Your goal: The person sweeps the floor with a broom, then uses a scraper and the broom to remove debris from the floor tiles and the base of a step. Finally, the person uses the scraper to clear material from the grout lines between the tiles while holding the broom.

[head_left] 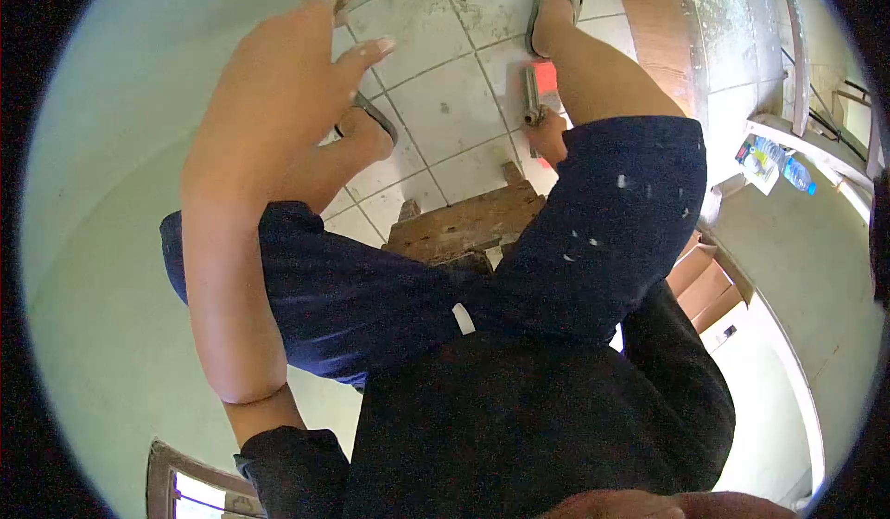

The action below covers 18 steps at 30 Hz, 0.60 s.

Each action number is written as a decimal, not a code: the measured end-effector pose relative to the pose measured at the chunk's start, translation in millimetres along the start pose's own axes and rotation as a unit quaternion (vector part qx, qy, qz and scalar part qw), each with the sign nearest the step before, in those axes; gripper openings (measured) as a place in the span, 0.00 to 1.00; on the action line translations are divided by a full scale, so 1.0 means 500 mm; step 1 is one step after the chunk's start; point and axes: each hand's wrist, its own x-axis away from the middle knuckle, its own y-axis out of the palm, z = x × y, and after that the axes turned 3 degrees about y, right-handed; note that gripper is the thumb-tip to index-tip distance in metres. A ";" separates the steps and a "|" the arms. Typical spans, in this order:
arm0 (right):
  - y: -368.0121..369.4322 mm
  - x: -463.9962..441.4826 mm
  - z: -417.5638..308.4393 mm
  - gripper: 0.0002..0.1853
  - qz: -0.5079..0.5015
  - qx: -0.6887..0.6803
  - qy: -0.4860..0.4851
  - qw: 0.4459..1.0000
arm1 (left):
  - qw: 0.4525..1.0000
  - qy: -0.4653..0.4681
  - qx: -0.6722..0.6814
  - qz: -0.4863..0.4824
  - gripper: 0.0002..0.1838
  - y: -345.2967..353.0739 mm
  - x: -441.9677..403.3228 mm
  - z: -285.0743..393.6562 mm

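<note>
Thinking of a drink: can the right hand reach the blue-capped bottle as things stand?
Probably not directly: the right hand seems to hold a tool, and the right leg lies between hand and bottle.

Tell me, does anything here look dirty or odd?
Yes: pale spots, possibly dried paint, stand out against the right leg of the dark shorts. Greyish smudges also mar the otherwise white floor tiles.

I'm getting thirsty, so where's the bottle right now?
In the head view, the bottle is near the right edge, on the person's right side, directly beside the printed white item.
</note>
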 end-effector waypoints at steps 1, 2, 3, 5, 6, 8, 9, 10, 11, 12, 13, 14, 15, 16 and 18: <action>0.010 0.005 -0.013 0.15 -0.001 0.000 0.001 1.000 | 0.999 0.047 -0.006 0.019 0.29 -0.005 0.000 0.004; 0.010 0.010 -0.037 0.15 0.005 -0.030 0.009 1.000 | 0.995 0.095 -0.014 0.039 0.29 -0.010 0.000 0.007; 0.005 0.023 -0.072 0.15 0.009 -0.059 0.018 0.998 | 0.995 0.086 -0.003 0.042 0.29 -0.011 -0.001 0.011; 0.002 0.030 -0.124 0.18 -0.100 0.033 -0.002 0.994 | 0.996 0.073 0.009 0.045 0.29 -0.004 0.002 -0.003; 0.014 0.048 -0.150 0.19 -0.088 -0.025 -0.067 0.994 | 0.989 0.120 -0.051 0.069 0.29 0.004 0.006 -0.014; 0.033 0.062 -0.209 0.19 -0.139 -0.076 -0.112 0.981 | 0.976 0.165 -0.111 0.092 0.28 0.004 0.004 -0.014; 0.037 0.058 -0.243 0.19 -0.201 -0.066 -0.093 0.973 | 0.992 0.094 -0.071 0.042 0.29 -0.015 -0.005 0.005; 0.031 0.057 -0.267 0.19 -0.274 -0.057 -0.101 0.955 | 0.997 0.060 -0.050 0.015 0.29 -0.018 -0.011 0.011; 0.026 0.061 -0.288 0.19 -0.345 -0.048 -0.108 0.931 | 0.999 0.025 -0.031 -0.010 0.29 -0.021 -0.017 0.017; 0.028 0.069 -0.304 0.19 -0.342 -0.048 -0.106 0.932 | 1.000 -0.002 -0.023 -0.002 0.29 -0.015 -0.026 0.013; 0.027 0.078 -0.319 0.18 -0.363 -0.112 -0.115 0.918 | 0.999 -0.028 -0.015 0.006 0.29 -0.009 -0.032 0.013; 0.024 0.076 -0.321 0.18 -0.381 -0.175 -0.125 0.899 | 1.000 -0.023 -0.017 0.009 0.29 -0.006 -0.034 0.016; 0.013 0.064 -0.316 0.18 -0.374 -0.176 -0.126 0.902 | 1.000 -0.012 -0.007 0.027 0.28 -0.003 -0.037 0.017; 0.001 0.057 -0.304 0.19 -0.334 -0.188 -0.160 0.910 | 0.999 -0.002 0.003 0.041 0.28 -0.002 -0.039 0.021; -0.015 0.035 -0.248 0.22 -0.221 -0.180 -0.259 0.923 | 0.999 -0.001 0.009 0.039 0.28 -0.007 -0.040 0.037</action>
